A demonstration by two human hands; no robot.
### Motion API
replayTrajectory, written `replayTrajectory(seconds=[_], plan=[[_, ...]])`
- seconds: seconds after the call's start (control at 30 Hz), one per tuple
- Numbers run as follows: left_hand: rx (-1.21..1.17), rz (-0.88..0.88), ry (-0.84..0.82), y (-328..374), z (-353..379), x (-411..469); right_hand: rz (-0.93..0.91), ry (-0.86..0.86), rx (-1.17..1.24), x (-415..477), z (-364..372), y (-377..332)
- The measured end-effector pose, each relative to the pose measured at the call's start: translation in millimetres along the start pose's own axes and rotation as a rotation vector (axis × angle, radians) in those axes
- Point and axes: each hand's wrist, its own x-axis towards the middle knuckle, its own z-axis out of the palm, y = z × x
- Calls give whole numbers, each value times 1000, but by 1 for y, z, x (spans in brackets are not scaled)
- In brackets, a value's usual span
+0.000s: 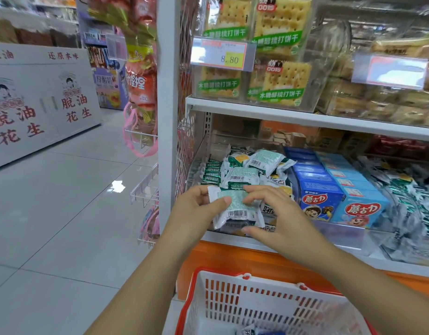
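Observation:
A small white and green snack packet (240,211) with a barcode is held in front of the lower shelf. My left hand (196,206) grips its left end, thumb on top. My right hand (273,211) holds its right side, fingers over the top edge and thumb under the bottom edge. Behind it a clear bin (199,153) holds several more of the same packets (244,175). Below my arms stands a white shopping basket (235,303) with a red rim.
Blue snack boxes (334,192) fill the bin to the right, then more green-white packets (407,197). The upper shelf (257,110) carries cracker boxes and a price tag (223,54) reading 8.80. Wire racks (145,187) hang left of the shelf post; a tiled aisle (63,213) lies beyond.

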Motion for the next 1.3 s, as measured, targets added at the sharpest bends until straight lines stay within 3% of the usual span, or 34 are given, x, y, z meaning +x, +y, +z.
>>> replayTrajectory(seconds=[0.13, 0.23, 0.4, 0.6, 0.83, 1.03, 1.13, 1.2, 1.3], plan=[[-33, -40, -78, 1, 2, 1, -67, 46, -3, 4, -5, 8], [-78, -45, -78, 5, 4, 3, -15, 35, 21, 12, -15, 14], [69, 69, 176, 2, -9, 12, 88, 169, -137, 38, -32, 46], [82, 52, 375, 0, -25, 22, 179, 73, -429, 69, -31, 86], [117, -1, 356, -5, -27, 27, 269, 74, -378, 80, -35, 101], [150, -15, 354, -7, -29, 27, 142, 109, -326, 74, -33, 70], [142, -49, 334, -12, -33, 27, 23, -24, -213, 84, -20, 35], [120, -92, 283, -16, -35, 27, 0, -232, -136, 97, -6, 14], [48, -144, 202, -19, -41, 28, -35, -503, -216, 125, 22, -2]])
